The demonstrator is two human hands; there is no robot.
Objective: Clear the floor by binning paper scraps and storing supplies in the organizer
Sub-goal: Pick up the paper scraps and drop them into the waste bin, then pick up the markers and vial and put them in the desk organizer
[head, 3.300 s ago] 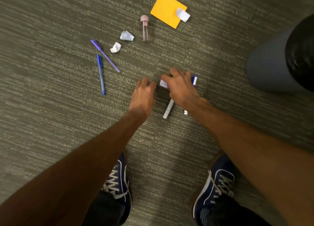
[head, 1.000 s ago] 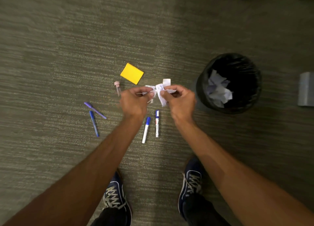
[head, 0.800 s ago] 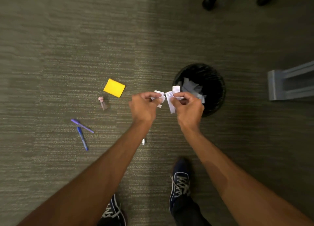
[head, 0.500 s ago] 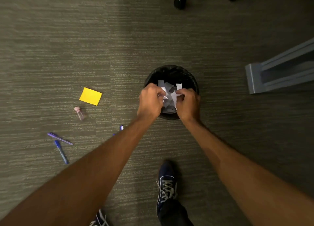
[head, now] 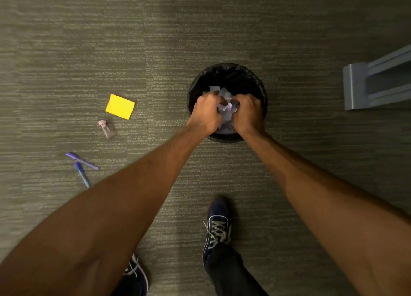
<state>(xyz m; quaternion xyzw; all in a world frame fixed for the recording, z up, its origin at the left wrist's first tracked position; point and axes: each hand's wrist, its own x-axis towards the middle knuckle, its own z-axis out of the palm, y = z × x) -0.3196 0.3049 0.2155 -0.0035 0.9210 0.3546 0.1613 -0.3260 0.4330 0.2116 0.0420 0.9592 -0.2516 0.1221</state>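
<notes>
two hands over the black bin (head: pixel 255 82): left hand (head: pixel 205 114) and right hand (head: pixel 246 115) side by side, fingers curled in toward white paper scraps (head: pixel 225 108) between them; grip on the scraps or mere nearness, cannot tell. more white paper down inside the bin. out on the carpet (head: pixel 155 39), well left of the bin: yellow sticky pad (head: pixel 120 106), small clear vial (head: pixel 105 128) with pink cap just below it, purple pen (head: pixel 81 161) and blue pen (head: pixel 82 174) nearly touching further left. grey organizer (head: pixel 364 86) at right edge. dark shoe (head: pixel 216 224) below the bin.
</notes>
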